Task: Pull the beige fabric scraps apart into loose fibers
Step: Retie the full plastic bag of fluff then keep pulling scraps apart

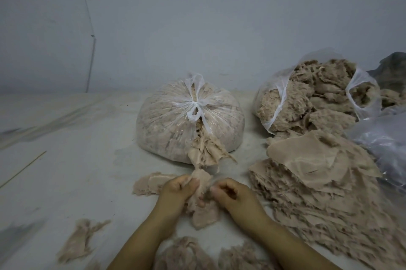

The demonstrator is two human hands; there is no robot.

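A beige fabric scrap (203, 214) hangs between my two hands low in the middle of the view. My left hand (178, 190) grips its upper left part with curled fingers. My right hand (230, 194) pinches its right edge, fingers curled. Its top end runs up to a bunch of scraps (205, 151) sticking out of a tied clear bag (169, 120). A thick stack of flat beige scraps (307, 173) lies to the right of my hands. Loose pulled fibers (81, 241) lie at the lower left and below my forearms.
An open clear bag (283, 93) full of fluffy beige fibers leans at the back right. A crumpled empty plastic bag (384, 142) lies at the far right. More pulled scraps (147, 184) rest left of my left hand. A pale wall rises behind the pale floor (66, 159).
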